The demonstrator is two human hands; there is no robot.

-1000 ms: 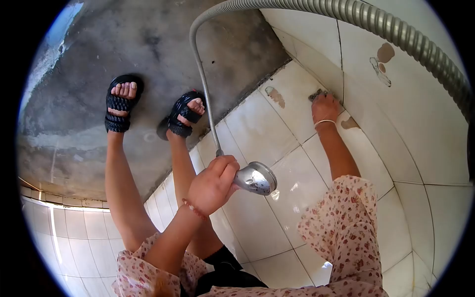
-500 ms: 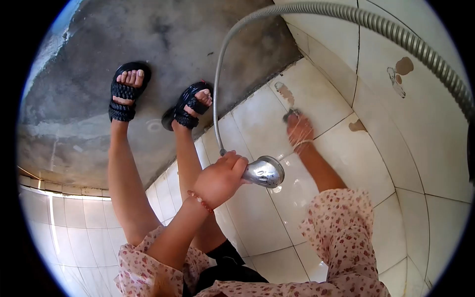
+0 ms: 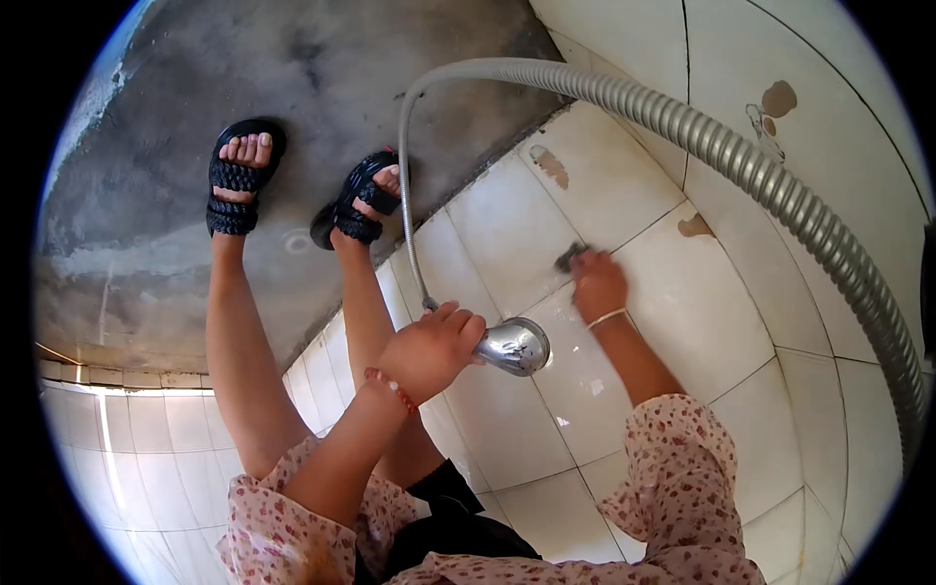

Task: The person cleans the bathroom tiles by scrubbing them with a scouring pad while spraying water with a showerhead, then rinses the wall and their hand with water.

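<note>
My left hand, with a red bead bracelet at its wrist, is wrapped round the handle of a chrome shower head. The shower head's face points right, over the wet white tiles. From the handle's far end rises a metal hose. Farther out, my right hand presses a small dark scourer against the tiles, near a joint between them. Its fingers are closed and slightly blurred, and they hide part of the scourer. A pale band circles that wrist.
The hose arches across the top and down the right side. Tiled wall stands at the right, with brown chipped patches. My feet in black sandals rest on a grey concrete floor at the left.
My right hand has moved down and slightly right across the tiles with the scourer. The shower head has shifted slightly left and down, and the hose arch sits lower. Water streaks over the right hand no longer show.
</note>
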